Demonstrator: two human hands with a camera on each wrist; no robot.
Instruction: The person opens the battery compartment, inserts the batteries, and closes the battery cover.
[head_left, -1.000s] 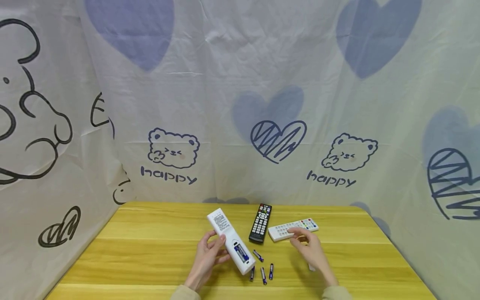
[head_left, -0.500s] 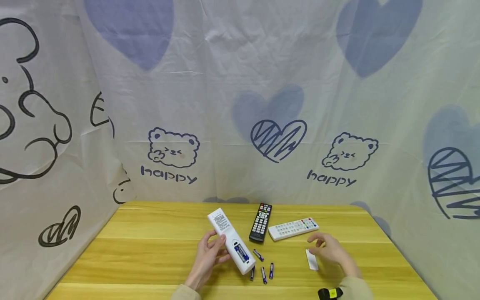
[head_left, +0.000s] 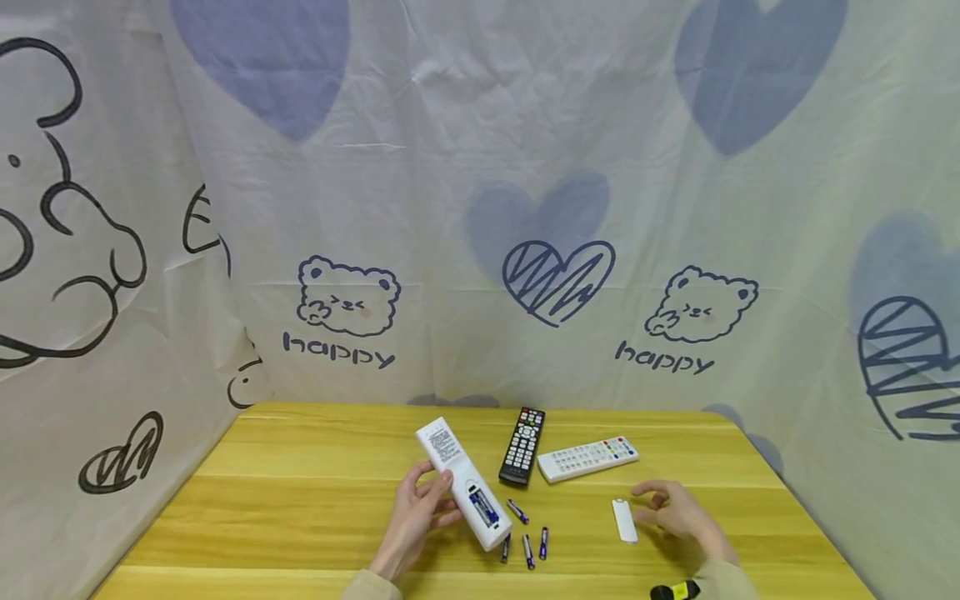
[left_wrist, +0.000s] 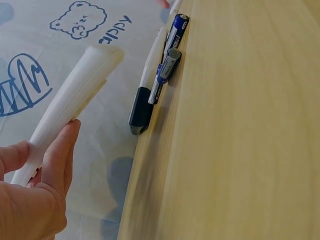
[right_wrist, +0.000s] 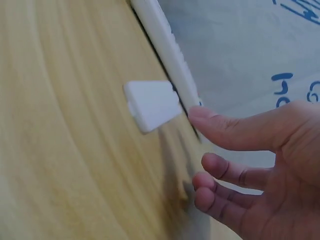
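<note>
My left hand [head_left: 414, 515] grips a white remote control [head_left: 450, 454] between thumb and fingers, its back turned up toward the head camera. The battery compartment is uncovered, with blue batteries [head_left: 483, 506] inside. In the left wrist view the same remote [left_wrist: 75, 95] is seen edge-on, above the table. My right hand [head_left: 678, 512] holds nothing; its fingers are loosely bent just right of a white battery cover [head_left: 624, 521] lying on the table. In the right wrist view that cover [right_wrist: 151, 104] lies a little beyond the thumb tip.
Several loose blue batteries [head_left: 528, 552] lie on the wooden table [head_left: 300, 500], right of and partly behind the held remote. A black remote [head_left: 522, 446] and another white remote [head_left: 587, 458] lie farther back. A printed cloth [head_left: 465, 350] hangs behind the table.
My right hand has moved from over the lying white remote, right and toward me, to beside the battery cover, which is now fully visible. The left hand and its remote stay put.
</note>
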